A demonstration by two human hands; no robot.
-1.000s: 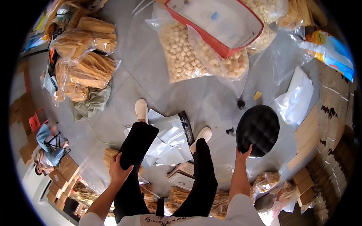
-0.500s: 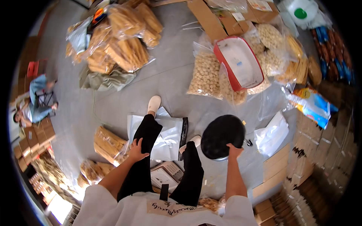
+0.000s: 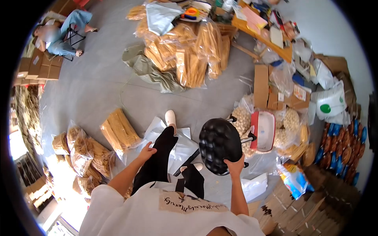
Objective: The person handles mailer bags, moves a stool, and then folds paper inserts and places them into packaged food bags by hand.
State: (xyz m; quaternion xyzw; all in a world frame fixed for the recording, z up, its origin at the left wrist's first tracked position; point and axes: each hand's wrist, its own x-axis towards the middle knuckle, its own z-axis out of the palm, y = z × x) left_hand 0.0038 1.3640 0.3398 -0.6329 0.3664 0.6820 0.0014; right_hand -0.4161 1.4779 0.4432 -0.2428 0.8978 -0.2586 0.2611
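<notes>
A black round stool (image 3: 220,145) with a tufted seat and caster legs is at my right side, its seat tilted toward me. My right hand (image 3: 235,165) grips the seat's near right edge, with the fingers partly hidden by the rim. Above my left thigh, my left hand (image 3: 146,151) hangs with its fingers apart and nothing in it. Silvery plastic bags (image 3: 181,151) lie on the floor under and around my feet. A bag of long tan sticks (image 3: 120,131) rests on the floor beyond my left hand.
Ahead is a pile of bagged tan sticks (image 3: 189,55) with a green-grey sack (image 3: 149,69). Right of the stool stand a red-rimmed box (image 3: 263,131), puffed-snack bags (image 3: 291,120) and a cardboard box (image 3: 263,86). Several bags (image 3: 84,149) lie left. A person (image 3: 65,33) sits far left.
The stool has risen and tipped in my right hand, so its caster legs now show on the right. My view has turned right, and my left hand is less spread.
</notes>
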